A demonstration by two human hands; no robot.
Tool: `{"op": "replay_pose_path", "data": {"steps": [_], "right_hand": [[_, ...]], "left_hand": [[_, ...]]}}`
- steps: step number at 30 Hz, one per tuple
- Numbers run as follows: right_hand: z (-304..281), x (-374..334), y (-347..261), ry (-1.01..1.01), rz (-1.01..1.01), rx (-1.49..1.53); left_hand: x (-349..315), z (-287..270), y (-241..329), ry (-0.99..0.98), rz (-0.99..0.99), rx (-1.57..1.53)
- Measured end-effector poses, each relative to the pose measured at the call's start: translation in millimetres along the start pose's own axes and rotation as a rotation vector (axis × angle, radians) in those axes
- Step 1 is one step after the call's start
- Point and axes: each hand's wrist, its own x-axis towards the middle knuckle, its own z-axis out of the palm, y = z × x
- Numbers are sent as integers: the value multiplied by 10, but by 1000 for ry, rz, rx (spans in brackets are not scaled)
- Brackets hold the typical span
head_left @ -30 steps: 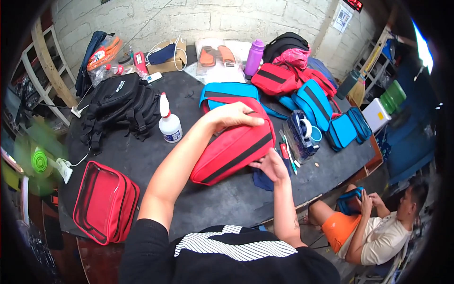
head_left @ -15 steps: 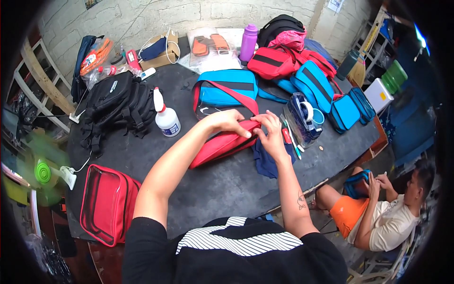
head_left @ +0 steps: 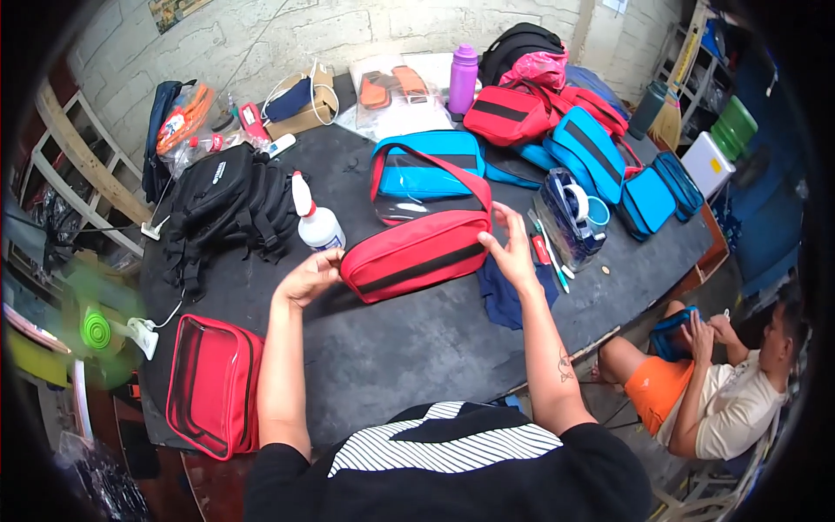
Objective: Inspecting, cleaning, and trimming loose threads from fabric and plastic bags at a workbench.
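Note:
A red pouch (head_left: 416, 250) with a black band along its side is tilted up between my hands on the dark table. My left hand (head_left: 313, 276) grips its left end, thumb and fingers closed on the edge. At the right end, my right hand (head_left: 511, 248) pinches the pouch's corner with the thumb in front. Behind the pouch's body rises a clear plastic panel (head_left: 413, 210) with red edging, which overlaps a blue pouch (head_left: 430, 178) lying beyond. A dark blue cloth (head_left: 513, 300) lies just below my right hand. Left of the pouch stands a white spray bottle (head_left: 320, 224).
Another red pouch (head_left: 207, 383) with a clear front stands at the table's near left. A black backpack (head_left: 222, 196) lies at left. Tape rolls in a clear-sided holder (head_left: 565, 230) and several blue and red pouches (head_left: 587, 152) fill the right. A seated person (head_left: 709, 374) handles a blue pouch.
My hands have moved apart, from the pouch's top edge to its two ends. The pouch has turned so its banded side shows, and its clear panel stands up behind.

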Motion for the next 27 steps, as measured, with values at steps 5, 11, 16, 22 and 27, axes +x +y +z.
{"op": "replay_pose_path", "data": {"steps": [5, 11, 16, 22, 27], "right_hand": [[134, -249, 386, -227, 439, 508], [60, -133, 11, -230, 355, 669], [136, -144, 45, -90, 323, 635], [188, -126, 66, -66, 390, 809], [197, -111, 99, -40, 363, 813]], "left_hand": [[186, -215, -468, 32, 206, -206], [544, -63, -283, 340, 359, -374], [742, 2, -148, 443, 371, -433], [850, -181, -233, 445, 349, -435], [869, -205, -254, 464, 298, -425]]}}
